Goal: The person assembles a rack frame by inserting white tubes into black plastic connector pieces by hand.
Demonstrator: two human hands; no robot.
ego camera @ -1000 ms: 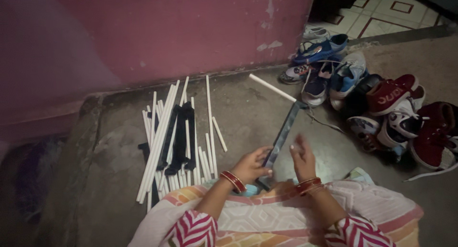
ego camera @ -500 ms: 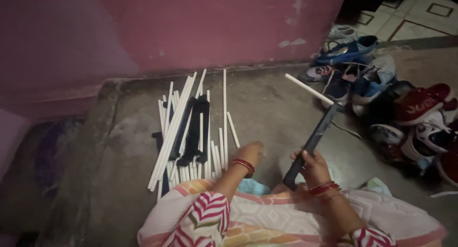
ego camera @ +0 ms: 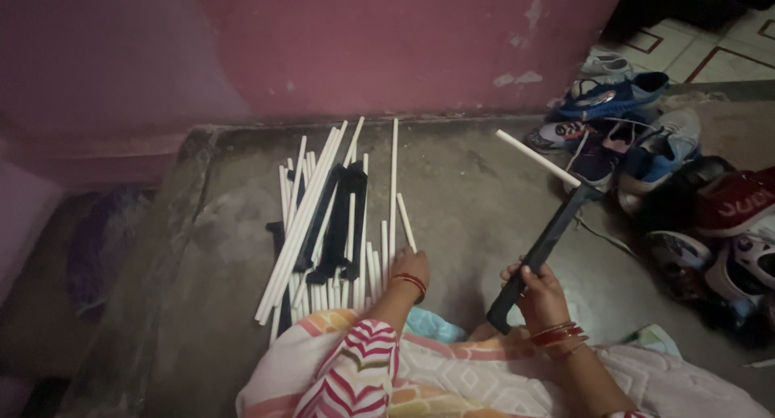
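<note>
Right hand: the right hand (ego camera: pixel 539 293) is curled around the lower part of a black strip (ego camera: pixel 539 256), fingers wrapped on it, holding it tilted up and away to the right.
Left hand: the left hand (ego camera: pixel 410 266) rests on the near ends of the white rods; whether its fingers are spread or pinching one cannot be told from this view.
Wall: a dark pink wall (ego camera: pixel 339 46) runs behind the work area, with patches of chipped paint.
Floor: a grey concrete floor (ego camera: pixel 476 192) carries everything.
Shoes: a heap of shoes (ego camera: pixel 646 155), blue, red and white, lies to the right, just beyond the strip's far end.
White rods: a bundle of white rods (ego camera: pixel 323 216) lies roughly parallel on the floor ahead of the left hand.
Black strips: several black strips (ego camera: pixel 343 220) lie among the rods.
Single rod: a single white rod (ego camera: pixel 537 158) lies apart, near the shoes, meeting the held strip's upper end.
Bangles: red bangles (ego camera: pixel 557 335) circle both wrists.
</note>
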